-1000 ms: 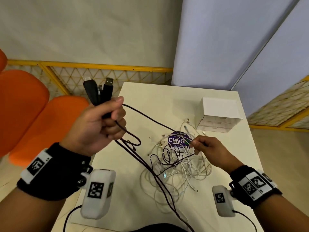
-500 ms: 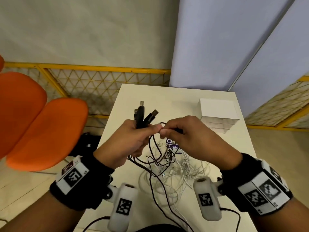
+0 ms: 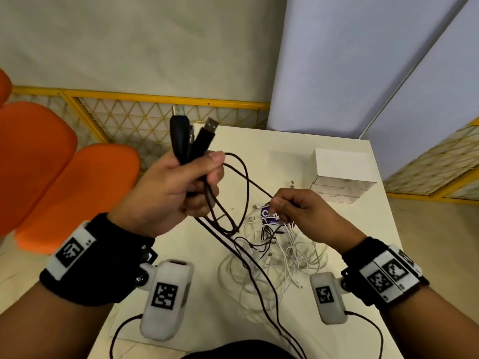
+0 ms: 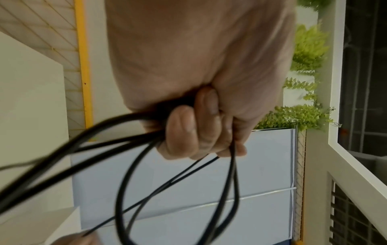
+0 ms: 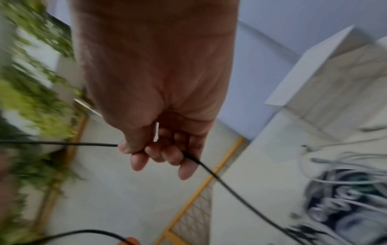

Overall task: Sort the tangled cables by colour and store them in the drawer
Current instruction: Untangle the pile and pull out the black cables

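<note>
My left hand is raised above the table's left side and grips a bundle of black cables, their USB plugs sticking up out of the fist. The left wrist view shows the left hand curled round the black cables, which hang in loops. My right hand pinches one thin black cable above the heap; in the right wrist view the right hand holds that thin black cable. A tangle of white cables lies on the table.
A small white drawer box stands at the table's far right. A round purple sticker lies under the heap. Two orange chairs stand to the left, a yellow mesh fence behind, and blue-grey panels at the back right.
The hands were together half a second ago; now the left hand has lifted up and left with the plugs, and the right hand has moved right, drawing a thin black cable out.
</note>
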